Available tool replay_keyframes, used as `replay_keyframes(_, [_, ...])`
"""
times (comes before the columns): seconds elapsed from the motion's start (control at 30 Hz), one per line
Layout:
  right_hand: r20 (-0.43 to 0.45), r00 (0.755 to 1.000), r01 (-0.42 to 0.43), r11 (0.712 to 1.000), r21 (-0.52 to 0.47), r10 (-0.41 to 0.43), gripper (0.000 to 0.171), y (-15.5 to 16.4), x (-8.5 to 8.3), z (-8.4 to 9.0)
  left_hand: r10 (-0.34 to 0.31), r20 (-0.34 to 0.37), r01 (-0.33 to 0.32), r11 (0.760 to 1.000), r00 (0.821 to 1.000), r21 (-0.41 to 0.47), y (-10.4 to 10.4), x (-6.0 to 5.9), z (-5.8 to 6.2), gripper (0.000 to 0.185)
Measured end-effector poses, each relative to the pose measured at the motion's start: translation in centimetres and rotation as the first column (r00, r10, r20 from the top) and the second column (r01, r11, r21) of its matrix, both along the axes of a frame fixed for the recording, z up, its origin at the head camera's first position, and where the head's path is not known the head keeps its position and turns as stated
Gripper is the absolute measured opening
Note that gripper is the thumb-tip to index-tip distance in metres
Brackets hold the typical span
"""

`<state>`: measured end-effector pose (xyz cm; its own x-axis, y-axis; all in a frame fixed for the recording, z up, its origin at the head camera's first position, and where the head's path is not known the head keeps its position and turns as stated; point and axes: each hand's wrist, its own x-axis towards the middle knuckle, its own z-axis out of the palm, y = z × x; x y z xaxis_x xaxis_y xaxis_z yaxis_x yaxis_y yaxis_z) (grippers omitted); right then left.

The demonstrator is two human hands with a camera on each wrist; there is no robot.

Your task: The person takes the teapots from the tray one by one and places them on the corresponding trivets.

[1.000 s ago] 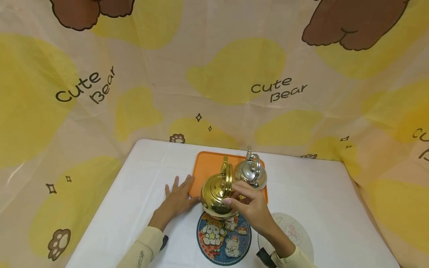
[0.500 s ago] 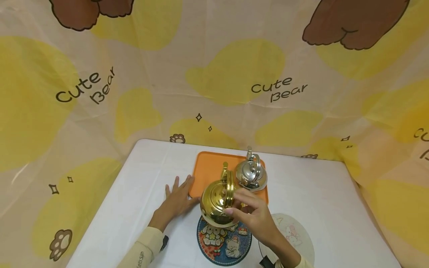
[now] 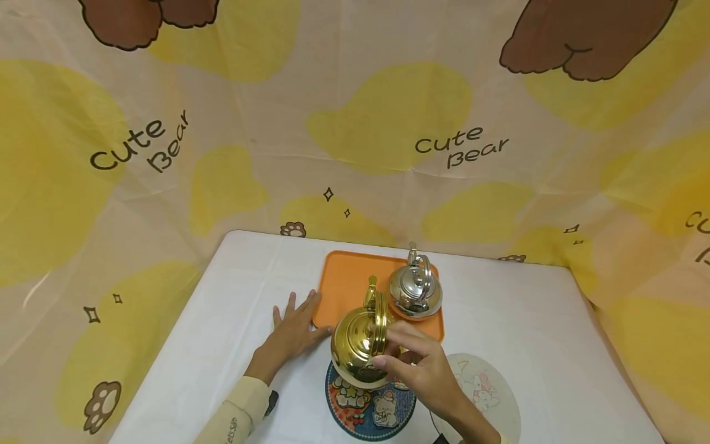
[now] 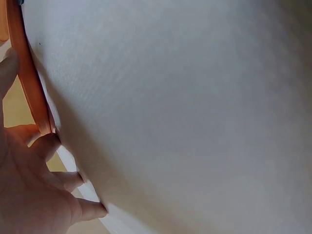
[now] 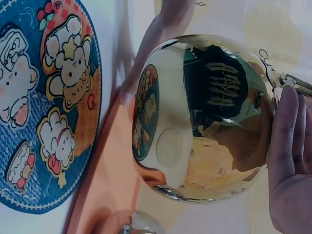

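— Moved since a second ago? Gold kettle [image 3: 359, 346] lower and nearer, off the orange tray [image 3: 345, 279], hanging above the blue coaster [image 3: 370, 409]; not yet set down.
— Hands? Right hand [image 3: 418, 369] gripping its handle; left hand [image 3: 294, 331] flat, touching the tray's edge.
— Tray contents? Silver kettle [image 3: 415, 290] only; kettle insides hidden.

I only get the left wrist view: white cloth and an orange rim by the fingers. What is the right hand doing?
Observer: The right hand grips a gold kettle by its top handle, held clear of the table.
Operator: What is under it?
Observer: A round blue cartoon mat, its far edge below the kettle.
Operator: Anything on that orange thing?
Observer: It is an orange tray; a silver kettle stands on its right side.
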<state>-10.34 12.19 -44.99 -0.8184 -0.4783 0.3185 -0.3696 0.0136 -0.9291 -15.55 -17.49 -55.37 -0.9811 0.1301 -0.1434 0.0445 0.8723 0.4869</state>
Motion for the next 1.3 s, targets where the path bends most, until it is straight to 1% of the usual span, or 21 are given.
replay_keyframes(0.1, [0.006,1.000,-0.003,1.000,-0.009,0.003,0.034,0.0,0.1,-0.1,0.001,-0.007,-0.001,1.000,1.000,0.009,0.0,0.0,0.0,0.096])
replay_keyframes(0.23, [0.012,1.000,-0.006,1.000,-0.021,0.007,0.034,0.0,0.3,-0.5,0.003,0.002,-0.003,1.000,1.000,0.013,0.0,0.0,0.0,0.097])
replay_keyframes(0.37, [0.000,1.000,-0.013,1.000,-0.028,0.013,0.034,0.0,0.4,-0.7,0.009,0.018,-0.009,1.000,1.000,0.019,0.0,0.0,0.0,0.098])
replay_keyframes(0.47, [-0.018,1.000,-0.024,0.999,-0.042,0.023,0.034,0.1,0.6,-0.9,0.012,0.011,-0.012,1.000,1.000,0.026,0.0,0.0,0.0,0.096])
replay_keyframes(0.53, [-0.008,1.000,-0.020,0.999,-0.043,0.020,0.033,0.1,0.7,-1.0,0.013,0.011,-0.013,1.000,1.000,0.028,0.0,0.0,0.0,0.096])
replay_keyframes(0.6, [-0.019,1.000,-0.022,0.999,-0.047,0.021,0.033,0.2,0.8,-1.2,0.012,0.007,-0.012,0.999,1.000,0.030,0.0,0.0,0.0,0.095])
replay_keyframes(0.77, [-0.028,1.000,-0.015,0.999,-0.040,0.014,0.032,0.4,1.2,-1.7,0.011,0.009,-0.012,0.999,1.000,0.031,0.0,0.0,0.0,0.095])
replay_keyframes(0.97, [-0.001,1.000,0.002,1.000,-0.029,-0.002,0.034,0.6,1.7,-2.2,0.013,0.005,-0.013,0.999,1.000,0.032,0.0,0.0,0.0,0.094])
replay_keyframes(1.2, [-0.011,1.000,0.007,1.000,-0.024,-0.007,0.032,0.8,2.2,-2.8,0.021,0.005,-0.021,0.999,1.000,0.032,0.0,0.0,-0.1,0.094])
replay_keyframes(1.3, [-0.001,1.000,0.019,1.000,-0.009,-0.019,0.032,0.9,2.6,-3.1,0.019,0.005,-0.019,0.999,1.000,0.033,0.1,-0.1,-0.1,0.094])
